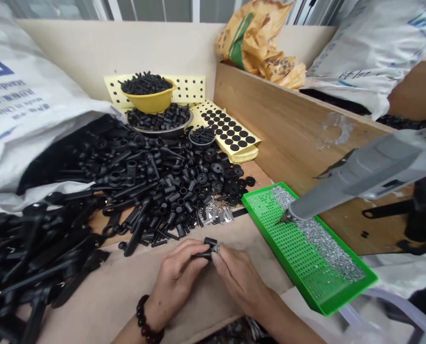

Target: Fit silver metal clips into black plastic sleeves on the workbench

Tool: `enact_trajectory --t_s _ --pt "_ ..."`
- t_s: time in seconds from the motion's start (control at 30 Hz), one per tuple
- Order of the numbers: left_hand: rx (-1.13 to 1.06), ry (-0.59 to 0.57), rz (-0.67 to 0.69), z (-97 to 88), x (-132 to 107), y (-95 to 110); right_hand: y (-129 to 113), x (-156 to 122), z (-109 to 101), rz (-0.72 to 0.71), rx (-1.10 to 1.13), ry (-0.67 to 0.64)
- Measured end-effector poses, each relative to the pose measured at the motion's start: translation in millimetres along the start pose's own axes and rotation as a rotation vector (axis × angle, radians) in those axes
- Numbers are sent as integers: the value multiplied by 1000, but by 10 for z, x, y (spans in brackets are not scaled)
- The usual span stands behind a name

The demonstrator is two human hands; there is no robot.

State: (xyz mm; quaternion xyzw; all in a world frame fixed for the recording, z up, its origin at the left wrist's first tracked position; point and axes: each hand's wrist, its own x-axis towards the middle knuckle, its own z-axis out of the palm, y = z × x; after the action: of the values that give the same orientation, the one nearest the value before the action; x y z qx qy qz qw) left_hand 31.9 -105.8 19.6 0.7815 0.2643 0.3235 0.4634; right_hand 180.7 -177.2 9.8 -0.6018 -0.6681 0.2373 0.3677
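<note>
My left hand (179, 277) and my right hand (239, 279) meet low in the middle of the view, over the brown tabletop. Together their fingertips pinch a small black plastic part (207, 248) with a bit of shiny metal (217, 247) at its right end. The left hand, with a dark bead bracelet (146, 320) on its wrist, holds the black body. The right thumb and forefinger press on the metal end. A little heap of small metal clips (218, 213) lies just beyond the hands.
A big pile of black plastic parts (144, 181) spills from a white sack (26, 119) on the left. A green perforated tray (306, 243) with tiny metal pieces sits right, a grey power screwdriver (359, 177) hanging over it. Behind stand a yellow bowl (150, 98), a metal bowl (162, 125) and yellow sticker sheets (230, 131).
</note>
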Motion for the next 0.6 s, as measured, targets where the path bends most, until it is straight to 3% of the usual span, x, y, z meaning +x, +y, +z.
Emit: enact_trajectory --t_s 0.27,0.4,0.6 --pt "12 3 -130 12 58 9 65 109 -64 -66 -191 -33" --pt "167 26 -74 -21 171 2 90 176 -177 -67 -262 -27" --pt "465 -17 64 -11 356 -98 271 191 -269 62 -311 77"
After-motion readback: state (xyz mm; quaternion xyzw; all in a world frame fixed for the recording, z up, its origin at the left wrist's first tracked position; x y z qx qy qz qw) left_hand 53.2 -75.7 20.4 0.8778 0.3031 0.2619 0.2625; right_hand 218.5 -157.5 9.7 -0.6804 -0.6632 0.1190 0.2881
